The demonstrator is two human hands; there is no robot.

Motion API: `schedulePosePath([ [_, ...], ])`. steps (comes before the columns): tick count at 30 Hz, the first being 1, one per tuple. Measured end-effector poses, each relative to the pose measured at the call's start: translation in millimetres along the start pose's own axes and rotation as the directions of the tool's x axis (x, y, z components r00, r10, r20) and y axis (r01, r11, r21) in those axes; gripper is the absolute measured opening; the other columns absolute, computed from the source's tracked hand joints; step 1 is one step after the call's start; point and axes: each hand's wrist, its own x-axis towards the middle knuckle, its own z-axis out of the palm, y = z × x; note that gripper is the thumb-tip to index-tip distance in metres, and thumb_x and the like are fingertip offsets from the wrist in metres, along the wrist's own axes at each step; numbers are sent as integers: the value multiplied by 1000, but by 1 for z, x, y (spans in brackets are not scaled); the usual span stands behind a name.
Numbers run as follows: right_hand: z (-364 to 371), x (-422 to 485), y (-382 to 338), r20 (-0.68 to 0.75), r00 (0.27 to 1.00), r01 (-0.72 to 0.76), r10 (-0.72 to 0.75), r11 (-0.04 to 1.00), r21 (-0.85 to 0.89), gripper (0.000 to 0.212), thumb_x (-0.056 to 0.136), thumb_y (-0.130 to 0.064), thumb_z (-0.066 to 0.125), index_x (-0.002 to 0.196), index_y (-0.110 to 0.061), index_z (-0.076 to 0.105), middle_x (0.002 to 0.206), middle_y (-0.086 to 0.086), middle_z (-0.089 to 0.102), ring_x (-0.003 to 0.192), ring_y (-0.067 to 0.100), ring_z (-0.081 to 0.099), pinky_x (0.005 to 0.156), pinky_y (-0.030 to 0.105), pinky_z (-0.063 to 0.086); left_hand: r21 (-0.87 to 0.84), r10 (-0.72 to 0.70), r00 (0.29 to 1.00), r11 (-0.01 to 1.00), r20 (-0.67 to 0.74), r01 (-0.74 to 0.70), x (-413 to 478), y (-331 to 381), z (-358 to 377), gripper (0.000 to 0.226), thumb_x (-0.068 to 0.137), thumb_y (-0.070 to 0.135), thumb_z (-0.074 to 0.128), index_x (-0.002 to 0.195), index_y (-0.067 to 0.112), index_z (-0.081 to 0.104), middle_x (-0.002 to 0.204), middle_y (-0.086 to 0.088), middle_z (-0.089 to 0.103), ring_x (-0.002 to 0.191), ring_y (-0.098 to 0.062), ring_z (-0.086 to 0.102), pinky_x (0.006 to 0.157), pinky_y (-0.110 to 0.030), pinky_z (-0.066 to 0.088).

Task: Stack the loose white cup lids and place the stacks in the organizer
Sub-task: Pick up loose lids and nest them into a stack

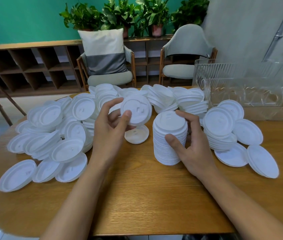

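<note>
Wooden table (137,196), with the clear organizer (241,80) at its 2 o'clock; no stack shows in it. Loose lids (50,135) lie heaped from 9 to 1 o'clock. A tall stack (170,139) stands near centre, gripped by the right hand (194,144), thumb in front. The left hand (109,129), at the stack's 10 o'clock, pinches a single lid (137,110). The step in hand is probably building the stack. Next, the lid should be centred over the stack and seated squarely.

The wooden table (137,196) carries a heap of loose lids (54,135) along its left side and far edge. Near the middle stands a tall stack (163,153), with one upturned lid (137,136) just to its left. A shorter stack (220,141) and flat lids (262,160) lie toward the right edge. A clear organizer (241,87) sits at the far right corner.
</note>
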Motion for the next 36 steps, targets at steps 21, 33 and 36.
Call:
schedulePosePath([
  [21, -1, -1, 5, -15, 998, 67, -68, 994, -88, 67, 92, -56, 67, 151, -38, 41, 142, -13, 55, 132, 12, 56, 102, 46, 53, 77, -3, 843, 996, 538, -45, 6, 18, 22, 55, 89, 10, 64, 144, 20, 59, 142, 5, 65, 138, -10, 56, 113, -35, 48],
  [33, 0, -3, -1, -24, 998, 55, -55, 998, 12, 84, 84, -50, 79, 156, -42, 35, 146, -18, 56, 134, 12, 57, 106, 41, 54, 540, 85, 966, 816, 244, -208, -10, 34, 53, 57, 63, 69, 80, 110, 38, 70, 103, 15, 57, 96, 3, 55, 77, -13, 41],
  [36, -1, -2, 1, -24, 998, 51, -51, 999, -2, 85, 84, -50, 79, 157, -39, 37, 143, -14, 58, 132, 14, 59, 104, 44, 55, 566, 71, 975, 804, 210, -180, -10, 34, 59, 57, 61, 75, 77, 101, 35, 66, 101, 15, 57, 97, 1, 56, 79, -20, 45],
])
